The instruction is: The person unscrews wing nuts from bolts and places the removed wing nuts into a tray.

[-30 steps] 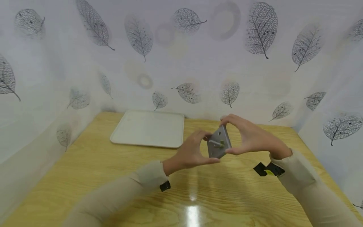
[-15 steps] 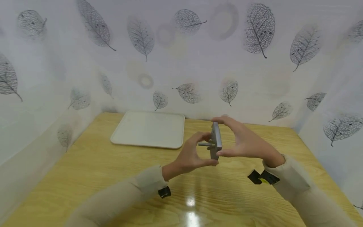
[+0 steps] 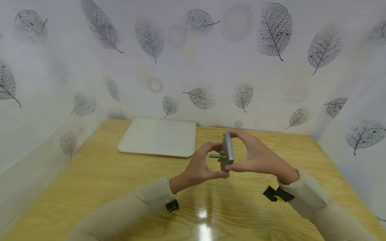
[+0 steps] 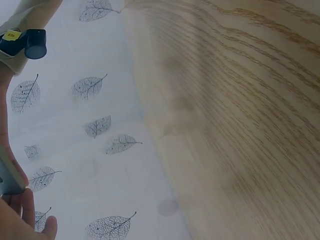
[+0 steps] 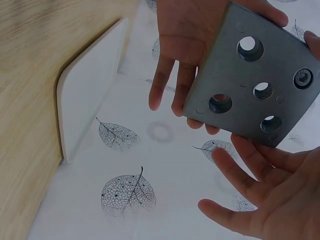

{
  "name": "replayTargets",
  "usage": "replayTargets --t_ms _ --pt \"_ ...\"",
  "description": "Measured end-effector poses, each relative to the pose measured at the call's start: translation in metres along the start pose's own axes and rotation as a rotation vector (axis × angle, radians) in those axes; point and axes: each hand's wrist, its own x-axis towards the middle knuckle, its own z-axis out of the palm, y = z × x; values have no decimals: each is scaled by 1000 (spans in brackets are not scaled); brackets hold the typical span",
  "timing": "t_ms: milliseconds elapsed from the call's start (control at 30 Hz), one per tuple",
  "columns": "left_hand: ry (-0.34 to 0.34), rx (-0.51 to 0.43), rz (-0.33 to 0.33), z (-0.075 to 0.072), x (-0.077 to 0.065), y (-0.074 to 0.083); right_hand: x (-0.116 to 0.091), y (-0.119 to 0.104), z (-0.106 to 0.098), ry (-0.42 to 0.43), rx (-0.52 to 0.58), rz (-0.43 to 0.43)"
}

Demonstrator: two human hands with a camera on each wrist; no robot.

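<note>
A square grey metal plate stands on edge above the table, held between both hands. My left hand pinches it from the left, thumb at the bottom edge. My right hand grips it from the right, fingers at the top corner and thumb low. A bolt sticks out of the plate's left face. Its socket head sits in one hole of the face seen in the right wrist view, where the other holes show as round openings. Only a corner of the plate shows in the left wrist view.
A white tray lies at the back left of the wooden table. A pale curtain with leaf prints closes off the back and both sides. Black straps with camera mounts sit on the wrists.
The plate has turned from showing its broad face to nearly edge-on, with its bolt pointing left. Both hands have moved slightly left and down with it.
</note>
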Motion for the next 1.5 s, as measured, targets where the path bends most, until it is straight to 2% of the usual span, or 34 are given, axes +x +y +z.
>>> replayTargets --t_ms 167,333,533,700,833,1100,1500 --pt "-5 4 7 -3 1 -6 7 -4 -4 -43 -112 7" --pt "-10 -5 20 -5 1 -13 15 -3 -3 -59 -185 -42" --pt "-15 -11 54 -8 2 -16 18 4 6 -62 -199 -81" --pt "-23 -2 60 -9 0 -15 16 3 9 -67 -210 -59" --pt "-37 20 53 -10 -2 -15 16 3 10 -43 -247 -69" --pt "-85 50 53 -14 -2 -13 16 4 12 45 -355 -154" --pt "-106 55 65 -15 -3 -17 15 5 15 67 -429 -167"
